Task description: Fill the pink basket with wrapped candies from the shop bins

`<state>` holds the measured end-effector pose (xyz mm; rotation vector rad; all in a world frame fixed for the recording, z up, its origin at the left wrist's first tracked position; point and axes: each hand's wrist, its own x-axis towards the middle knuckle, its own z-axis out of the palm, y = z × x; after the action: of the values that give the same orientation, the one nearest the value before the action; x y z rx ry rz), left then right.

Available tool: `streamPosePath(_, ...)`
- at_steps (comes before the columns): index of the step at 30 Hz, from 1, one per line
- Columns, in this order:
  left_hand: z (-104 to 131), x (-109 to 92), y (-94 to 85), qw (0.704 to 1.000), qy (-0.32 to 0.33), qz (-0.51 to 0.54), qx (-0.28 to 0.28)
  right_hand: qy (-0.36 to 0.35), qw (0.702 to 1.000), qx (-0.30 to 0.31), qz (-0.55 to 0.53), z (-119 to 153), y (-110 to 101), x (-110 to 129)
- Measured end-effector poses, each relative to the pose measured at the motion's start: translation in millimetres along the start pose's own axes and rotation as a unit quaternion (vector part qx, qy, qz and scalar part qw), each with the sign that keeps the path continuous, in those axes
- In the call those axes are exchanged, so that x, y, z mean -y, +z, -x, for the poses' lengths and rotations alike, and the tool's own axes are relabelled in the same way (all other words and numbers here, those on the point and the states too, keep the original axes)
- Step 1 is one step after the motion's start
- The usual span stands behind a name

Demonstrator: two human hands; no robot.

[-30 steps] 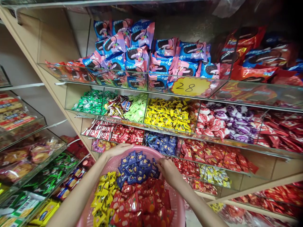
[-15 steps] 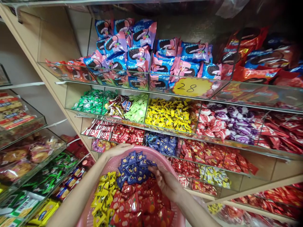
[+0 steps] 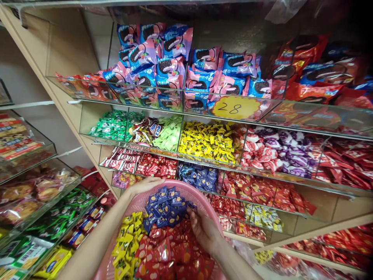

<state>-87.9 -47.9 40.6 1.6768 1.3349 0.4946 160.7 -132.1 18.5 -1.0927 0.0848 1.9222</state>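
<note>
A pink plastic basket (image 3: 214,206) stands in front of me with wrapped candies inside. My left hand (image 3: 147,186) is closed over its far left rim. Inside the basket my right hand (image 3: 204,227) has its fingers curled, with a blue-wrapped candy (image 3: 191,204) at the fingertips; part of the grip is hidden. Just left of those fingers lies a heap of blue candies (image 3: 166,206). Red-wrapped candies (image 3: 163,251) fill the near middle, partly under my right hand, and yellow ones (image 3: 125,241) run along the left side.
Beyond the basket rise tilted shelves with clear dividers. Blue-and-pink cookie packs (image 3: 175,42) are stacked on top, above a yellow price tag (image 3: 236,107). Below are yellow candies (image 3: 206,144) and blue candies (image 3: 198,177). Another rack (image 3: 37,186) with packaged snacks stands at left.
My right hand has shifted slightly right, away from the blue heap, with a blue-wrapped candy at its fingertips. My left hand stays on the rim.
</note>
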Motion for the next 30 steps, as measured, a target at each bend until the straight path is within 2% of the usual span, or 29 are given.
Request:
streamPosePath(4,1,-3,0.6,1.000,-0.005,-0.007,0.006,0.051,0.998,0.022,0.012,2,2,1)
streamPosePath(10,-5,10,1.1,1.000,-0.006,-0.020,-0.002,0.077,0.993,0.070,0.053,14,2,2)
streamPosePath(12,-7,12,0.7,1.000,-0.009,-0.023,-0.007,0.038,0.988,0.094,0.117,18,1,8)
streamPosePath(14,-7,12,0.2,1.000,-0.005,-0.021,-0.003,-0.074,0.967,0.127,0.210,18,2,21)
streamPosePath(15,-7,11,0.1,1.000,-0.002,-0.020,0.000,-0.148,0.943,0.141,0.262,16,2,31)
streamPosePath(17,-6,7,0.0,1.000,0.000,-0.019,0.005,-0.300,0.870,0.156,0.359,6,3,56)
streamPosePath(20,-4,3,0.3,1.000,0.000,-0.024,0.009,-0.420,0.744,0.109,0.507,-18,2,95)
streamPosePath(21,-4,2,0.4,1.000,-0.001,-0.025,0.010,-0.454,0.685,0.077,0.564,-27,1,105)
streamPosePath(23,-3,0,0.7,1.000,-0.004,-0.022,0.011,-0.509,0.519,0.001,0.687,-43,1,120)
streamPosePath(25,-3,-1,0.9,1.000,-0.006,-0.016,0.010,-0.517,0.349,-0.068,0.778,-57,2,125)
streamPosePath(26,-3,-1,0.9,1.000,-0.004,-0.014,0.013,-0.507,0.282,-0.094,0.809,-63,4,126)
streamPosePath(27,-3,-2,1.0,1.000,-0.001,-0.013,0.016,-0.496,0.233,-0.117,0.829,-69,6,125)
streamPosePath(28,-3,-2,1.0,1.000,0.000,-0.013,0.018,-0.486,0.196,-0.135,0.841,-75,9,125)
streamPosePath(30,-4,-2,0.8,1.000,0.000,-0.013,0.025,-0.478,0.153,-0.164,0.849,-85,14,124)
